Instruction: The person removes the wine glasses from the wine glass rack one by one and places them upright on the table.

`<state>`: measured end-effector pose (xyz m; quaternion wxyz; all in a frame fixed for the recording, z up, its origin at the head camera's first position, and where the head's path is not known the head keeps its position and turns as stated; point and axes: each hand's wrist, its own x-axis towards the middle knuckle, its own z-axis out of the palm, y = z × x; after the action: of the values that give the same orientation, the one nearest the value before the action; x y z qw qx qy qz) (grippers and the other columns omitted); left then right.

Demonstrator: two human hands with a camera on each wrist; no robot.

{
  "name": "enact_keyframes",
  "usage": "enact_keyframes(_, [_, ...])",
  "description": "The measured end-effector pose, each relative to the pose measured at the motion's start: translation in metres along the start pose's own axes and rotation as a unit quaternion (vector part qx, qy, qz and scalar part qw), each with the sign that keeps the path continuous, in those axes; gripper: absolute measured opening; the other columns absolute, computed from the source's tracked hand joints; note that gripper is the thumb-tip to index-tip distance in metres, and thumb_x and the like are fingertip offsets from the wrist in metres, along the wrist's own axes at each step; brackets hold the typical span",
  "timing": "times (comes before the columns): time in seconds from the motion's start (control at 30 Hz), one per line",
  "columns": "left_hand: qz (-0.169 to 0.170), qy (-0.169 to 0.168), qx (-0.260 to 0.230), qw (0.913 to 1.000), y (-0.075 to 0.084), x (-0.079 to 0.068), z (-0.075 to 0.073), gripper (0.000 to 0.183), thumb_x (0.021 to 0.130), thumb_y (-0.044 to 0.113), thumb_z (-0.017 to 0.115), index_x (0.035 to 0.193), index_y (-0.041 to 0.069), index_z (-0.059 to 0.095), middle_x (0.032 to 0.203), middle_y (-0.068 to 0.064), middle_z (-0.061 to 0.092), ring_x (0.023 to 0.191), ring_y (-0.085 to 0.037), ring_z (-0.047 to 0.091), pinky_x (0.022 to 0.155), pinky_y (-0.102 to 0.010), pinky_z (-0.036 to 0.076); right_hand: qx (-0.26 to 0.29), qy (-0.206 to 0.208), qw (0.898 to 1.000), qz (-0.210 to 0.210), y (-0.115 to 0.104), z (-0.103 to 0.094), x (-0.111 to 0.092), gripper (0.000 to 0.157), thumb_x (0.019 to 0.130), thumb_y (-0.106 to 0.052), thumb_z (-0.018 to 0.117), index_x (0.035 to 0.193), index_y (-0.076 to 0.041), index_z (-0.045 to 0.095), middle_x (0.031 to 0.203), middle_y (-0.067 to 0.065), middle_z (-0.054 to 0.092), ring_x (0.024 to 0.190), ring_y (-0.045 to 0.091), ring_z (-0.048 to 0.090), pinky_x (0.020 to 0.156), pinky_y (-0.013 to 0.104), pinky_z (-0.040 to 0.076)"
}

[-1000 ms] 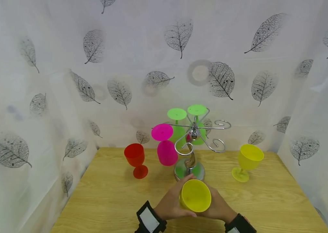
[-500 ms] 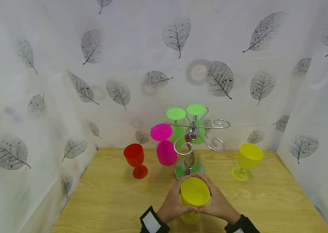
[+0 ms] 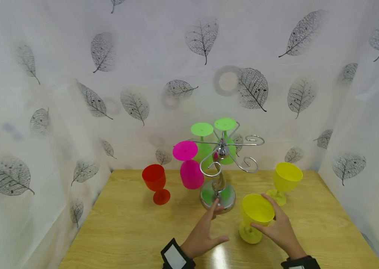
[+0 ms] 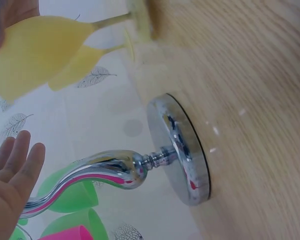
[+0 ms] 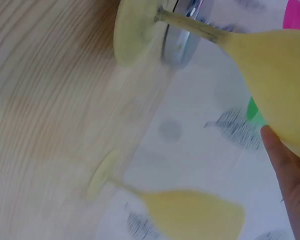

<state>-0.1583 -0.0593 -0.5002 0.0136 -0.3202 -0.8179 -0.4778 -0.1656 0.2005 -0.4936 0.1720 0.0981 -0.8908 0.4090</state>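
Upright, a yellow plastic goblet (image 3: pixel 257 209) stands right of the metal stand's base, though I cannot tell whether its foot touches the table. My right hand (image 3: pixel 282 229) holds its bowl from the right, thumb in front and fingers behind; the right wrist view shows a finger (image 5: pixel 282 155) along the bowl. My left hand (image 3: pixel 201 233) holds nothing, its thumb and fingers spread, in front of the chrome goblet stand (image 3: pixel 222 149). Two green goblets (image 3: pixel 202 129) and a magenta goblet (image 3: pixel 191 173) hang upside down from the stand's wire arms. Other curled arms hold no goblet.
A second yellow goblet (image 3: pixel 287 177) stands upright at the table's right rear. To the left of the stand is a red goblet (image 3: pixel 154 177), also upright. A leaf-patterned sheet (image 3: pixel 162 56) encloses the back and sides of the wooden table (image 3: pixel 125 231).
Both hands were around the yellow goblet before. My left hand has let go and stays near the middle, while my right hand has moved right with the goblet.
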Motion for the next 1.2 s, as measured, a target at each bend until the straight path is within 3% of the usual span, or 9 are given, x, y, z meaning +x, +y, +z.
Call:
enact_keyframes(0.13, [-0.003, 0.003, -0.003, 1.0000, -0.002, -0.001, -0.001, 0.092, 0.086, 0.038, 0.065, 0.152, 0.019, 0.004, 0.143, -0.005, 0.044, 0.126, -0.020, 0.048, 0.102, -0.035, 0.046, -0.036, 0.030, 0.997, 0.061, 0.022, -0.022, 0.009, 0.092, 0.067, -0.023, 0.085, 0.140, 0.001, 0.034, 0.136, 0.028, 0.044, 0.111, 0.040, 0.051, 0.076, 0.046, 0.053])
enact_keyframes(0.23, [-0.010, 0.000, -0.008, 0.9999, -0.003, -0.002, -0.001, 0.089, 0.087, 0.038, 0.064, 0.152, 0.020, 0.006, 0.141, -0.003, 0.046, 0.123, -0.018, 0.050, 0.102, -0.034, 0.046, -0.039, 0.064, 0.994, 0.084, 0.038, -0.034, 0.013, 0.092, 0.068, -0.020, 0.083, 0.141, 0.003, 0.032, 0.136, 0.032, 0.042, 0.113, 0.046, 0.048, 0.079, 0.060, 0.049])
enact_keyframes(0.43, [-0.002, 0.003, -0.002, 1.0000, -0.004, -0.003, 0.000, 0.088, 0.087, 0.035, 0.065, 0.152, 0.019, 0.008, 0.139, -0.001, 0.048, 0.119, -0.017, 0.053, 0.101, -0.031, 0.046, -0.047, 0.106, 0.986, 0.123, 0.057, -0.053, 0.015, 0.091, 0.069, -0.017, 0.082, 0.142, 0.002, 0.031, 0.135, 0.033, 0.043, 0.111, 0.046, 0.048, 0.079, 0.057, 0.049])
enact_keyframes(0.7, [-0.005, 0.007, -0.008, 0.9999, -0.001, -0.005, -0.001, 0.086, 0.087, 0.035, 0.065, 0.151, 0.021, 0.010, 0.136, -0.002, 0.050, 0.118, -0.016, 0.054, 0.101, -0.030, 0.046, -0.025, 0.087, 0.984, 0.151, 0.071, -0.065, 0.016, 0.093, 0.075, -0.017, 0.078, 0.147, -0.001, 0.020, 0.143, 0.032, 0.033, 0.117, 0.047, 0.041, 0.086, 0.065, 0.041])
enact_keyframes(0.83, [0.005, 0.011, 0.008, 0.9999, -0.002, -0.006, -0.001, 0.085, 0.087, 0.033, 0.065, 0.151, 0.017, 0.012, 0.135, -0.004, 0.051, 0.117, -0.016, 0.055, 0.100, -0.029, 0.047, -0.009, 0.073, 0.985, 0.155, 0.076, -0.066, 0.017, 0.096, 0.077, -0.018, 0.077, 0.149, -0.002, 0.015, 0.146, 0.032, 0.028, 0.120, 0.049, 0.038, 0.089, 0.069, 0.038])
enact_keyframes(0.93, [0.014, 0.016, 0.022, 0.9995, -0.004, -0.006, -0.002, 0.085, 0.087, 0.032, 0.065, 0.151, 0.015, 0.013, 0.134, -0.006, 0.052, 0.116, -0.016, 0.055, 0.098, -0.029, 0.048, 0.017, 0.063, 0.985, 0.158, 0.077, -0.066, 0.018, 0.103, 0.077, -0.018, 0.077, 0.151, -0.008, 0.006, 0.152, 0.028, 0.018, 0.129, 0.050, 0.030, 0.098, 0.069, 0.031])
enact_keyframes(1.03, [0.017, 0.022, 0.032, 0.9991, -0.005, -0.007, -0.004, 0.081, 0.086, 0.028, 0.067, 0.150, 0.017, 0.018, 0.133, -0.006, 0.052, 0.116, -0.016, 0.055, 0.098, -0.030, 0.049, 0.046, 0.085, 0.982, 0.162, 0.074, -0.065, 0.015, 0.109, 0.076, -0.014, 0.077, 0.152, -0.018, -0.002, 0.158, 0.018, 0.005, 0.141, 0.043, 0.014, 0.110, 0.064, 0.018])
enact_keyframes(1.13, [0.021, 0.064, 0.055, 0.9962, -0.007, -0.008, -0.007, 0.071, 0.084, 0.019, 0.070, 0.145, 0.018, 0.033, 0.130, -0.003, 0.054, 0.113, -0.018, 0.056, 0.096, -0.032, 0.050, 0.050, 0.155, 0.976, 0.141, 0.063, -0.063, 0.008, 0.109, 0.073, -0.008, 0.078, 0.152, -0.025, 0.004, 0.159, 0.008, 0.007, 0.147, 0.025, 0.009, 0.119, 0.049, 0.012])
enact_keyframes(1.2, [0.029, 0.113, 0.080, 0.9900, -0.009, -0.006, -0.010, 0.061, 0.083, 0.012, 0.070, 0.137, 0.015, 0.043, 0.125, -0.003, 0.057, 0.111, -0.020, 0.058, 0.094, -0.032, 0.051, 0.039, 0.218, 0.971, 0.090, 0.053, -0.060, 0.004, 0.101, 0.071, -0.006, 0.078, 0.151, -0.022, 0.018, 0.157, 0.006, 0.019, 0.145, 0.013, 0.017, 0.121, 0.033, 0.015])
